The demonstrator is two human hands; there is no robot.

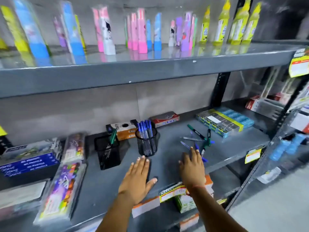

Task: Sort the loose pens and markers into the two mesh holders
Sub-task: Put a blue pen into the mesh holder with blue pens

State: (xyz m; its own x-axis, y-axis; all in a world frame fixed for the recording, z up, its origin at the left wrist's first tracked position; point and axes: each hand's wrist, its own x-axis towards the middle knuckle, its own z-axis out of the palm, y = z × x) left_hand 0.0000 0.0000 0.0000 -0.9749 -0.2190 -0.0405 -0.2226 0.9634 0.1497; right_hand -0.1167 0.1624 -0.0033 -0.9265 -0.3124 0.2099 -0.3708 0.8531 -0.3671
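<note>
On the grey shelf (167, 168) stand two black mesh holders. The square holder (107, 152) on the left has a green marker (112, 136) leaning in it. The round holder (147, 144) is packed with several blue pens (144, 128). Loose pens and markers (199, 139) lie scattered to the right, among them a green marker (195, 130). My left hand (137, 180) hovers flat and empty in front of the round holder. My right hand (192, 166) stretches out with fingers apart, its fingertips at the near edge of the loose pile, and holds nothing.
An orange box (123, 130) and a red box (164, 118) sit behind the holders. Blue-and-yellow packs (224, 121) lie at the right. Colourful packets (66, 181) and boxes (28, 161) fill the left. The upper shelf (133, 76) overhangs, with bottles and cases on it.
</note>
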